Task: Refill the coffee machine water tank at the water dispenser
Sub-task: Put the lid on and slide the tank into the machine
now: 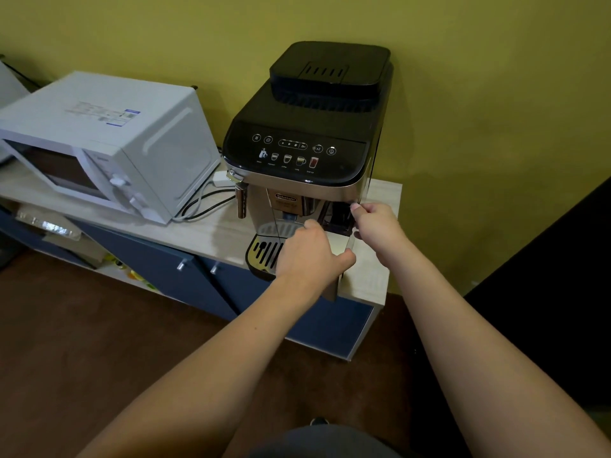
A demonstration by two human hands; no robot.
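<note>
Both hands are on the water tank (339,249), a clear see-through piece at the front right corner of the coffee machine (307,133). Left hand (309,256) is curled over the tank's front face, thumb stretched out to the right along its lower part, fingers bent over the top edge & partly hidden. Right hand (375,226) is closed narrow, thumb & fingertips pinched on the tank's upper right edge, just beside the machine body. So neither hand is wide: both grip the tank.

Tank looks transparent w/ a faint pale tint (can't tell the water level). It stands upright, partly out in front of the machine's dark slot, over the table (373,279) edge.

Just left of the left hand: the slotted metal drip tray (264,254). Above the hands: the black control panel w/ drink icons. Farther left of the hands, well apart: a white microwave (109,143) on the same table, cables between it & the machine. Below the hands: blue cabinet doors (158,269), brown floor.
</note>
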